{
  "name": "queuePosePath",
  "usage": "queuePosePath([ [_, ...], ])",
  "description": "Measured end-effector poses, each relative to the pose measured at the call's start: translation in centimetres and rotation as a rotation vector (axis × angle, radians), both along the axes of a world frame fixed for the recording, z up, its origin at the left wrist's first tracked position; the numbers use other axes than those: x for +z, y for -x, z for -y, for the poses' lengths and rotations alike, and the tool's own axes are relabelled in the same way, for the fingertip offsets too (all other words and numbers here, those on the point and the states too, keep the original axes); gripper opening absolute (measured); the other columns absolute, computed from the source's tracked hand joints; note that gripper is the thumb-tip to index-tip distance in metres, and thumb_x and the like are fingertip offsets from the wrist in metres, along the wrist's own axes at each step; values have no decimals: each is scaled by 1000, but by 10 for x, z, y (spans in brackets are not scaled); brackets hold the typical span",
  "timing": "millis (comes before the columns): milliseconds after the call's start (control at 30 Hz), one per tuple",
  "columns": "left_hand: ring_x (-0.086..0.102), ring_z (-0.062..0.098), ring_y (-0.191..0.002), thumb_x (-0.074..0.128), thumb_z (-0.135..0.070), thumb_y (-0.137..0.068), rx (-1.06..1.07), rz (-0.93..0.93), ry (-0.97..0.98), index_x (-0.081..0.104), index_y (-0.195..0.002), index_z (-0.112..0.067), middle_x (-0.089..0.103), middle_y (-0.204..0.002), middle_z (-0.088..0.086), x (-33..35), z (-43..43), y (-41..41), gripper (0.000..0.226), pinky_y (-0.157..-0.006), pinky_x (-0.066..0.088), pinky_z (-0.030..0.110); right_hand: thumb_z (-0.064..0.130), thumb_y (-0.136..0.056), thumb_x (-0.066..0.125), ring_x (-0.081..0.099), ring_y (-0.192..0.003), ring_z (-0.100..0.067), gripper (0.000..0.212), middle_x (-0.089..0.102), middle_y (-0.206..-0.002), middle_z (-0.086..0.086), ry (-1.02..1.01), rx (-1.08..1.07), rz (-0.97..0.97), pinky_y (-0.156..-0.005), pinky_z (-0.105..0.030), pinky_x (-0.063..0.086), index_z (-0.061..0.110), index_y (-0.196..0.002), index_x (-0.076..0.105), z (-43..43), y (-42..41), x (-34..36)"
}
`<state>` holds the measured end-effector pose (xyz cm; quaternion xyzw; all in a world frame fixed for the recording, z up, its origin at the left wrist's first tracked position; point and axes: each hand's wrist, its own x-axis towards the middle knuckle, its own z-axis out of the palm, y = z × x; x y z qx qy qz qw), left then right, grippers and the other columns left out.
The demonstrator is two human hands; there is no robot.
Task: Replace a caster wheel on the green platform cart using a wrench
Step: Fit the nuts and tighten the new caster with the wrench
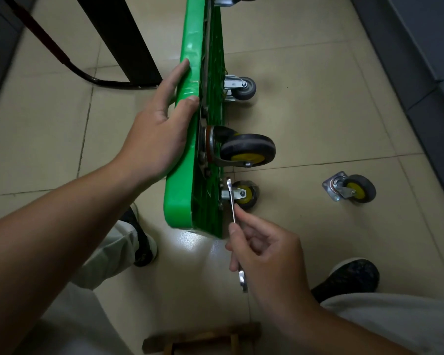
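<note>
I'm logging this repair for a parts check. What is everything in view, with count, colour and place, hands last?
Green plastic platform cart: one, green, on edge on floor.
Mounted caster wheels: four, grey or black, on the cart's underside.
Loose caster wheel with steel plate: one, grey with yellow hub, floor right of cart.
Silver steel wrench: one, silver, at the nearest mounted caster.
Black metal frame: one, black, upper left.
Brown wooden frame: one, brown, bottom edge.
Black shoes: two, black, on floor.
Left hand: one, holds the cart's rim.
Right hand: one, grips the wrench.

Cart (182,190) cut off above; wrench (231,201) tip's contact seems hidden.
</note>
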<state>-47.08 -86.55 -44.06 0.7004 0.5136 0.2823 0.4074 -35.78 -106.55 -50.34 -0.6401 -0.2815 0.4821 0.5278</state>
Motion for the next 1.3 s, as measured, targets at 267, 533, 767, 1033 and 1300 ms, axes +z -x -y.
queuePosePath([
  [267,63,-16,-85,46,-40,-108,-3,33,12,33,-155,-54,55,-135,-16,0,-1,0,51,-63,45,4,23,-94,63,58,-54,-9,39,70,-69,-7,-59,14,-56,-46,-22,47,31,-132,67,-16,22,-4],
  [533,65,-12,-79,46,-42,-105,-8,42,14,32,-156,-53,54,-134,-17,-1,0,1,54,-62,48,9,25,-95,60,58,-51,-8,38,65,-59,2,-100,41,-86,-53,-29,59,30,-132,68,-22,25,-1],
  [767,64,-14,-85,46,-40,-106,-3,26,15,33,-156,-51,54,-138,-16,-1,0,1,53,-68,48,10,42,-89,60,61,-63,-9,39,71,-79,-9,-92,106,-82,-62,-38,58,54,-126,63,-21,32,4],
  [1033,68,-3,-85,44,-52,-97,0,4,42,32,-155,-56,57,-140,-13,5,2,-1,59,-80,58,33,12,-96,70,66,-53,-2,13,74,-66,3,43,78,-231,-49,-13,49,12,-106,78,-51,5,41],
  [1300,70,9,-98,44,-53,-94,21,-11,51,34,-153,-57,62,-131,-15,7,3,-3,61,-94,58,48,4,-93,62,49,-42,-8,18,61,-59,-7,348,200,-523,-34,-13,32,4,-75,65,-109,-10,85],
])
